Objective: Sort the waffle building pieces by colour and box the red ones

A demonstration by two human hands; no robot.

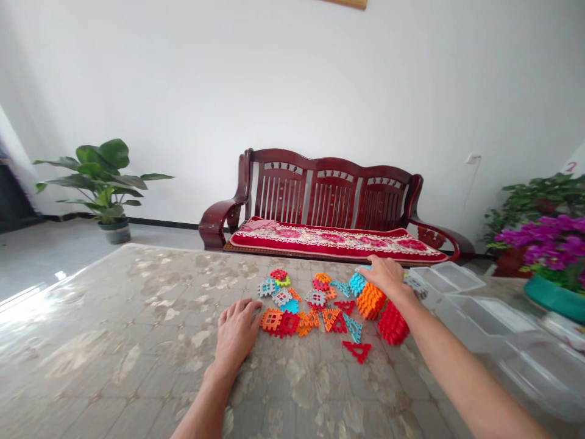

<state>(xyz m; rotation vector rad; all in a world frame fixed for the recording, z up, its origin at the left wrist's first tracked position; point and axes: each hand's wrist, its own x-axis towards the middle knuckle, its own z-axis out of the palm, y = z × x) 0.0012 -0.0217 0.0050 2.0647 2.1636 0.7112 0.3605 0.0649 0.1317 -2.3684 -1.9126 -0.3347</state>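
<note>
My left hand (pixel 238 326) rests palm down on the patterned table, fingers apart, just left of an orange square piece (pixel 271 319). Loose plastic pieces lie in the middle: grey window pieces (pixel 315 297), red ones, and triangles such as a blue one (pixel 353 328) and a red one (pixel 357 352). To their right are stacks of blue (pixel 356 284), orange (pixel 370 301) and red pieces (pixel 393 324). My right hand (pixel 385 274) reaches over these stacks, its fingertips at a blue piece at the far end; its grip is too small to make out.
Clear plastic boxes (pixel 487 314) stand at the table's right side, near a teal pot (pixel 555 297) of purple flowers (pixel 548 241). Behind the table (pixel 137 341) is a wooden bench (pixel 329 189) with a red cover. A potted plant (pixel 107 177) stands at the left.
</note>
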